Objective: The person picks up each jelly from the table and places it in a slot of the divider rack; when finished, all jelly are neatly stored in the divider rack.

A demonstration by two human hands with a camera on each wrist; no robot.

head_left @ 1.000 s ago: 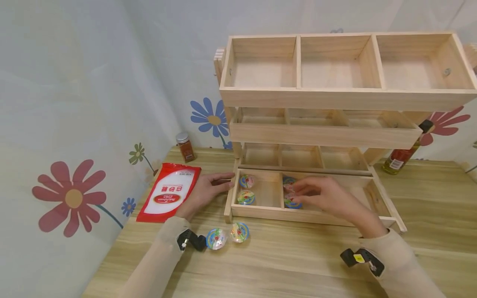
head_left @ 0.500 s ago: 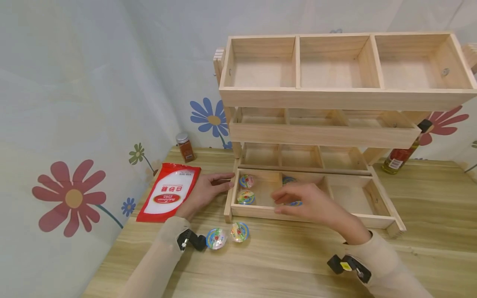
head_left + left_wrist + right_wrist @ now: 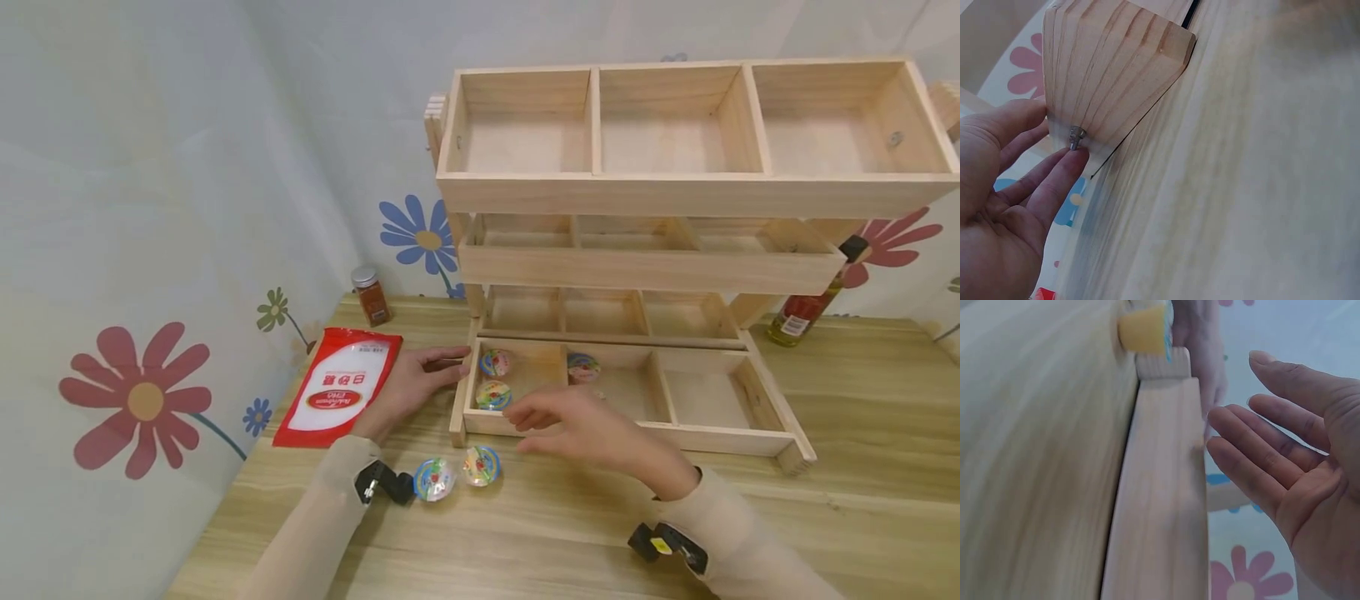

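Your right hand [image 3: 581,429] hovers at the front of the rack [image 3: 697,197], above the front wall of its bottom tray [image 3: 720,437]. Its grip is released: the fingers extend loosely and hold nothing. Your left hand [image 3: 412,383] touches the left side of the rack, fingers relaxed – a fingertip lies at the bolt [image 3: 1076,136], grasping nothing.

Two cups [image 3: 482,466] sit just beside each other on the table [image 3: 570,542], in front of the rack's left corner. Two more cups [image 3: 494,395] stand along the left wall of the rack's bottom left compartment. Another cup [image 3: 583,367] occupies the rear left of the rack's bottom middle compartment – the area in front of it is partly hidden by your right hand.

Left of the rack lie the bag [image 3: 341,387] and, behind it, the jar [image 3: 371,298]. The bottle [image 3: 798,321] stands right of the rack, toward its rear.
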